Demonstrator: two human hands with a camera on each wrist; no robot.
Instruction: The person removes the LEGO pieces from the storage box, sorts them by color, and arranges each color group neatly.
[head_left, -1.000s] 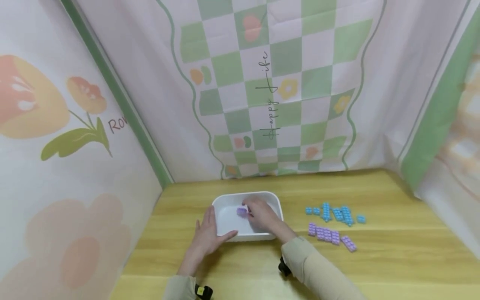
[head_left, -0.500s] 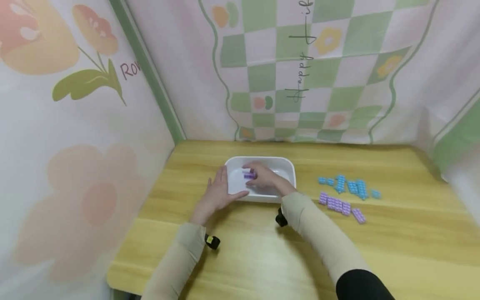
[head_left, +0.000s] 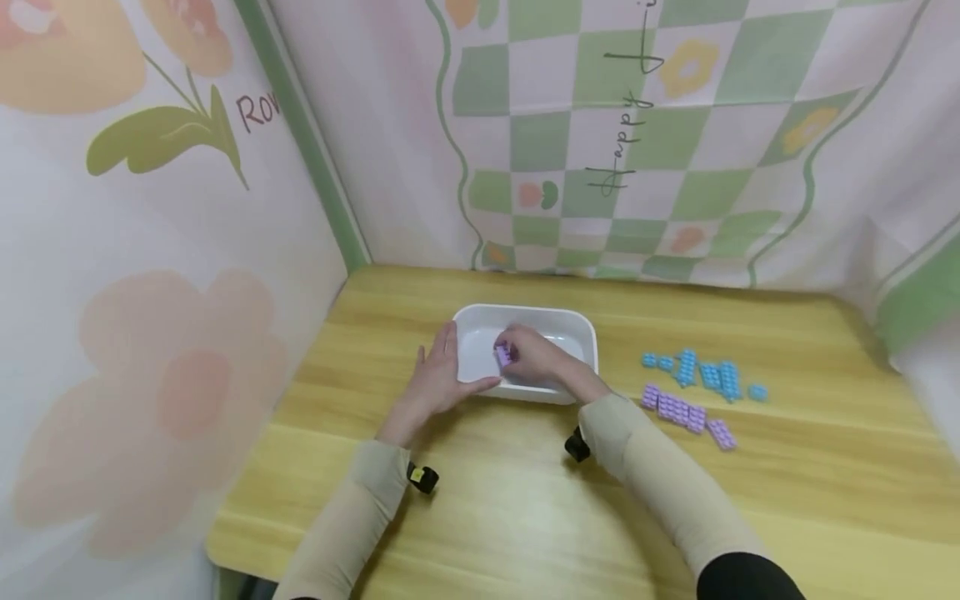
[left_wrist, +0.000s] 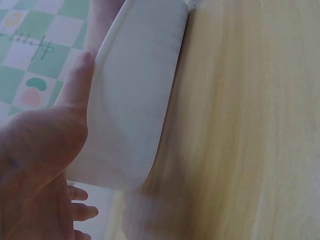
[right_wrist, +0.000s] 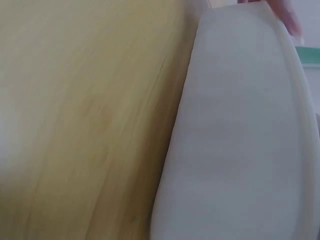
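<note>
A white rectangular tray point(head_left: 588, 350) with raised walls stands on the wooden table. My left hand point(head_left: 431, 383) braces its near left corner, the fingers extended along the left wall and the thumb lying over the front rim. In the left wrist view the thumb of this left hand point(left_wrist: 50, 135) lies along the rim of the tray point(left_wrist: 135, 90). Inside the tray, my right hand point(head_left: 536, 354) pinches a purple toy building brick point(head_left: 502, 356) between thumb and fingers. The right wrist view shows mostly the outer wall of the tray point(right_wrist: 235, 130); the right hand's grip is out of sight there.
Right of the tray lie several blue bricks point(head_left: 686, 367) in a loose row. Several purple bricks point(head_left: 675, 408) form a row nearer me, with a separate purple brick point(head_left: 722, 434) at its right end. A patterned curtain point(head_left: 540, 142) hangs behind the table point(head_left: 495, 517).
The head view has tilted down and shifted, moving the scene in frame. My right hand has turned the purple brick from lying flat to a more upright angle. The left hand stays at the tray's corner.
</note>
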